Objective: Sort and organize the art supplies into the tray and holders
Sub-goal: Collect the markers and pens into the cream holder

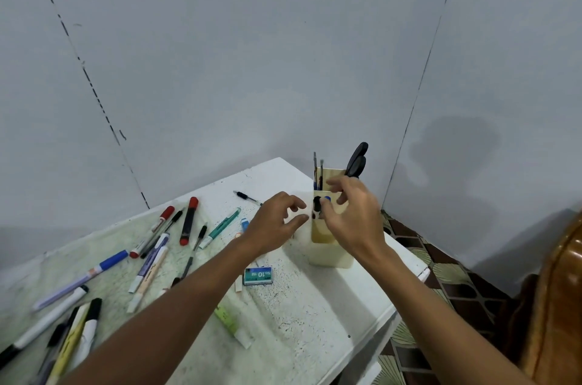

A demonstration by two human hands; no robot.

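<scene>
Pinching a small black-and-blue item (319, 204), right hand (352, 214) over holder (330, 254)

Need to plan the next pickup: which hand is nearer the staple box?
Left. The left hand hovers just above-left of the staple box, holding nothing. The right hand is farther right, at the holder, fingers around small dark items.

Two hands reach over a white bench: the right hand (352, 214) pinches a small black-and-blue item (319, 205) at a cream holder (330, 246), the left hand (277, 221) hovers beside, pens (151, 258) scattered left.
</scene>
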